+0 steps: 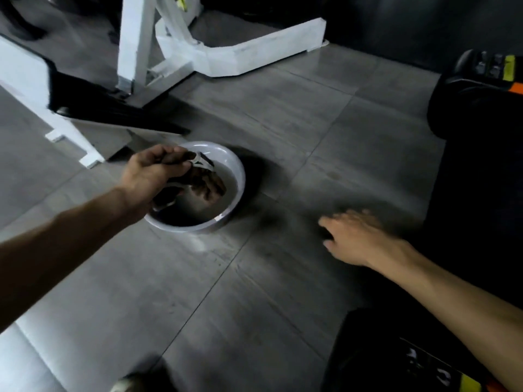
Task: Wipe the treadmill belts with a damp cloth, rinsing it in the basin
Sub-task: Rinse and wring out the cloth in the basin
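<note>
The left hand (150, 176) grips the dark cloth (208, 185), which hangs directly over the basin (237, 171) on the floor, so a rinse only needs a straight dip down. The right hand (356, 239), released with fingers spread, hovers well apart, right of the basin.

Bare grey floor (283, 292) lies open across centre and bottom; white machine frame (198, 52) crowds the upper left, dark equipment (467, 165) the right edge.

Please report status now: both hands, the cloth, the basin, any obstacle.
Left hand grips cloth over basin. Right hand open, blurred, above floor tiles. Nothing blocking the basin.
</note>
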Demonstrator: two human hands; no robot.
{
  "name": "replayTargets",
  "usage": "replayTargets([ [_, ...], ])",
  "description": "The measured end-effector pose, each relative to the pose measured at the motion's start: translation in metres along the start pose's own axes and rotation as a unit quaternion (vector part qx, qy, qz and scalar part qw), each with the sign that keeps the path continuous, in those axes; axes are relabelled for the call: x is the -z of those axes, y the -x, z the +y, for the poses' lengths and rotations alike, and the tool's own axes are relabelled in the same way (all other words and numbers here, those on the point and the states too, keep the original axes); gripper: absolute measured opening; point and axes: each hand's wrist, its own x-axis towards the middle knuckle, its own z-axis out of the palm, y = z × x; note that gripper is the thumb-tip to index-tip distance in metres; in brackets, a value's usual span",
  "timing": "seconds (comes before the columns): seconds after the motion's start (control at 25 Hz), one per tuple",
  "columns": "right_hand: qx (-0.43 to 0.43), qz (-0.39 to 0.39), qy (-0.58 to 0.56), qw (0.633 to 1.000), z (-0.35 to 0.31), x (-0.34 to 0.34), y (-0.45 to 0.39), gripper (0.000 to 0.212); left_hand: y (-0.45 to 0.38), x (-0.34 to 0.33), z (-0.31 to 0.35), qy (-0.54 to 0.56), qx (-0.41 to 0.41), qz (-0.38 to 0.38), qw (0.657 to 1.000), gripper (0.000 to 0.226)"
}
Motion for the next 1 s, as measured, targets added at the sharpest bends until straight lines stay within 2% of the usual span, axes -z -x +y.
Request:
replayTargets([
  [0.12,0.132,0.060,-0.063,0.987,-0.068,0.025,-0.036,0.055,-0.021,0.016,-0.014,0.021,0.011,0.029,0.999,0.021],
  [0.24,0.196,0.083,0.015,0.977,-0.120,0.039,-0.075,0.063,-0.034,0.034,-0.030,0.007,0.024,0.042,0.999,0.020],
  [0.36,0.201,0.074,0.033,0.976,-0.152,0.040,-0.108,0.070,-0.037,0.048,-0.045,0.007,0.038,0.025,0.999,0.023],
  [0.56,0.199,0.007,0.060,0.978,-0.172,0.018,-0.138,0.063,-0.036,0.067,-0.057,-0.021,0.037,-0.003,0.999,0.016],
  [0.8,0.205,0.011,-0.005,0.979,-0.162,0.000,-0.117,0.063,-0.022,0.062,-0.064,-0.016,0.054,-0.020,0.998,0.015],
  [1.0,0.198,-0.006,-0.031,0.980,-0.165,-0.015,-0.082,0.060,-0.012,0.051,-0.061,-0.032,0.051,-0.084,0.995,0.018],
])
